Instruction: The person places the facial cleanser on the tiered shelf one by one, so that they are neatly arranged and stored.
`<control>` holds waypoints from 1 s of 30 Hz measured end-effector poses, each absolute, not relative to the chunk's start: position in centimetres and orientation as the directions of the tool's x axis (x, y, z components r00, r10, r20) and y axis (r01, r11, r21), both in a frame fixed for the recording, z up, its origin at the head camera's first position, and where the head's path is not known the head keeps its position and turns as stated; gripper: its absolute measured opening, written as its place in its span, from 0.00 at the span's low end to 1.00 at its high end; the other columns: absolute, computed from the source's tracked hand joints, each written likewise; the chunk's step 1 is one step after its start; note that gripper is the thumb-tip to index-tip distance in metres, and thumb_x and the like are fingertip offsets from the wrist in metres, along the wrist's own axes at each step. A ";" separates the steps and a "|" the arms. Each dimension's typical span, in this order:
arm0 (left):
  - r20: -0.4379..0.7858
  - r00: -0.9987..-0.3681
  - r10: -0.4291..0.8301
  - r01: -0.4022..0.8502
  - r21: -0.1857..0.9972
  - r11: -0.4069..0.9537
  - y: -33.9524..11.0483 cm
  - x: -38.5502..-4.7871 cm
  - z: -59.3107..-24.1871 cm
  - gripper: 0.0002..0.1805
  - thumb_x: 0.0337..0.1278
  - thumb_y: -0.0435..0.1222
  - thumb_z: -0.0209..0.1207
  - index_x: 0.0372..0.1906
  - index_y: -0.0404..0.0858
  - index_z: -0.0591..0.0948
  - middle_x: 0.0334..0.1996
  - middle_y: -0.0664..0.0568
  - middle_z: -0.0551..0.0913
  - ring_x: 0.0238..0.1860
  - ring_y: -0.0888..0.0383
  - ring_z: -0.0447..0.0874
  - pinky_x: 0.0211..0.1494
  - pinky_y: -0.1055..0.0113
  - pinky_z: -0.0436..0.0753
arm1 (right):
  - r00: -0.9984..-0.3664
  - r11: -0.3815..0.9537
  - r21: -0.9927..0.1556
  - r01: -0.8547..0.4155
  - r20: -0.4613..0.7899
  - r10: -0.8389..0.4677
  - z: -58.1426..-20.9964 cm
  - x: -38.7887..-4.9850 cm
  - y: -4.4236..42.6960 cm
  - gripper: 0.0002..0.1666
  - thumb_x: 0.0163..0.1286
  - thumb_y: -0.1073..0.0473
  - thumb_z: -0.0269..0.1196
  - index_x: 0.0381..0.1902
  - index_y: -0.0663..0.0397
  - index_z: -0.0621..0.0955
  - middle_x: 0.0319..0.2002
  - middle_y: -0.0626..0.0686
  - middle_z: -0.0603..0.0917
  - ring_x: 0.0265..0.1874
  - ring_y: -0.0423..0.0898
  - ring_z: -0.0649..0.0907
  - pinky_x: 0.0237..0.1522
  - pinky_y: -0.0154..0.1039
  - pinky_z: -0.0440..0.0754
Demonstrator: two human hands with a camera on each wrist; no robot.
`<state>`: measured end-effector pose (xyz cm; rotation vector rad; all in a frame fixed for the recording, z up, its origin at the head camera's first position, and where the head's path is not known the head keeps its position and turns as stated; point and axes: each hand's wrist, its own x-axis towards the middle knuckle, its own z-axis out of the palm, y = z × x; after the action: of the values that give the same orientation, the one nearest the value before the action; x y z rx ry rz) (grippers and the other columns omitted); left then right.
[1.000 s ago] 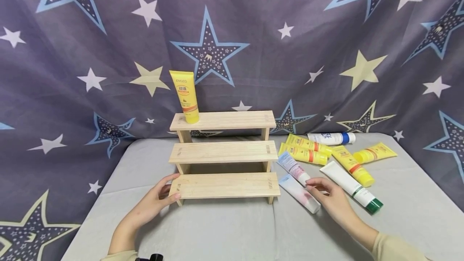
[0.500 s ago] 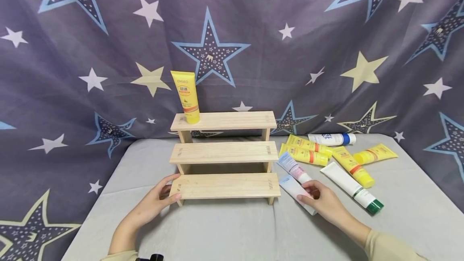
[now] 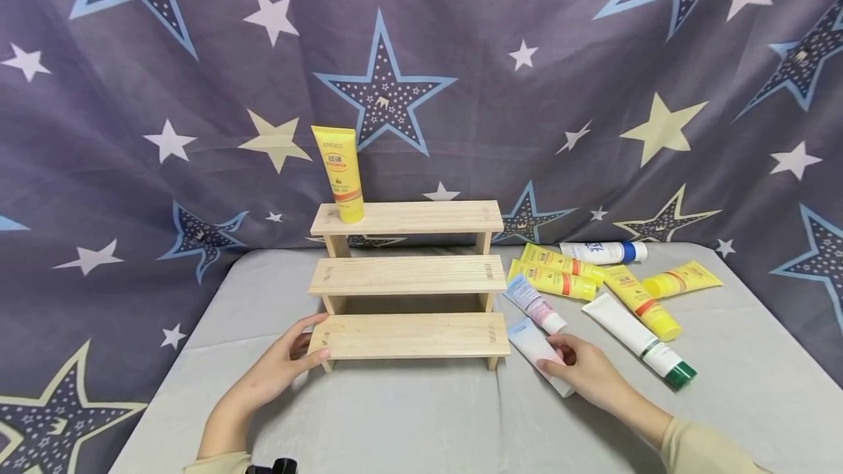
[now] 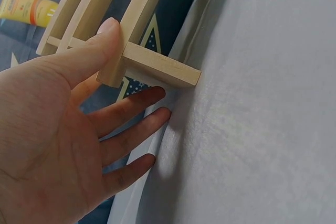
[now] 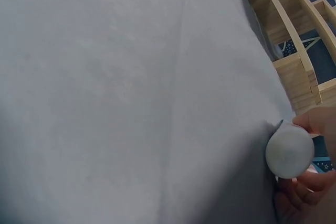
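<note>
A three-step wooden display stand [image 3: 408, 335] rises at the middle of the head view. My left hand [image 3: 276, 368] grips the left end of its lowest step; in the left wrist view the thumb [image 4: 107, 32] lies on the board while the lower fingers spread loosely. My right hand [image 3: 586, 371] pinches a white-and-pink squeeze tube [image 3: 530, 342] on the cloth, its cap end partly covered by the fingers. In the right wrist view the tube's round cap [image 5: 290, 153] faces the camera. On the top step's left end stands a yellow tube [image 3: 339, 174], cap down.
Right of the stand lie a small blue-and-pink tube [image 3: 535, 303], a white tube with a green cap [image 3: 639, 340], several yellow tubes [image 3: 635, 298] and a white tube with a blue cap [image 3: 602, 251]. A star-patterned curtain [image 3: 461, 130] hangs behind the grey cloth [image 3: 408, 415].
My right hand has shifted from the small blue-and-pink tube's cap onto the white-and-pink tube and taken hold of it, moving it slightly. My left hand stays on the stand.
</note>
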<state>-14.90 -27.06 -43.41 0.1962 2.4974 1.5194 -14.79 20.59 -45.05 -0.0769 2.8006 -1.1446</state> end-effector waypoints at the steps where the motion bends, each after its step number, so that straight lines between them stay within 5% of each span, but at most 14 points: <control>1: -0.111 -0.968 0.223 0.004 0.888 0.459 -27.1 -14.9 -43.4 0.36 0.68 0.40 0.61 0.75 0.39 0.60 0.62 0.31 0.73 0.63 0.39 0.73 0.58 0.51 0.75 | -0.991 0.715 -0.699 -0.002 -0.093 -0.094 -45.0 -14.8 20.6 0.34 0.61 0.53 0.72 0.58 0.71 0.77 0.34 0.51 0.79 0.34 0.44 0.75 0.34 0.39 0.73; 17: -0.112 -0.969 0.218 0.004 0.881 0.472 -27.0 -14.7 -43.4 0.36 0.68 0.41 0.61 0.75 0.39 0.60 0.62 0.31 0.74 0.63 0.39 0.72 0.58 0.50 0.75 | -0.964 0.699 -0.715 0.005 -0.191 -0.188 -44.2 -15.6 21.5 0.33 0.65 0.52 0.67 0.57 0.76 0.76 0.48 0.62 0.83 0.46 0.51 0.80 0.48 0.49 0.78; 30: -0.108 -0.970 0.219 0.009 0.881 0.474 -27.0 -14.7 -43.3 0.36 0.68 0.41 0.61 0.75 0.39 0.60 0.61 0.31 0.74 0.63 0.39 0.73 0.60 0.48 0.74 | -0.952 0.638 -0.770 0.009 -0.202 -0.230 -44.1 -15.4 22.1 0.31 0.60 0.58 0.69 0.55 0.75 0.76 0.45 0.57 0.84 0.43 0.49 0.81 0.46 0.44 0.78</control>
<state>-14.74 -27.03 -43.34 0.1971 2.5138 1.5005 -15.40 22.11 -44.12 -0.1789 2.5790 -1.2148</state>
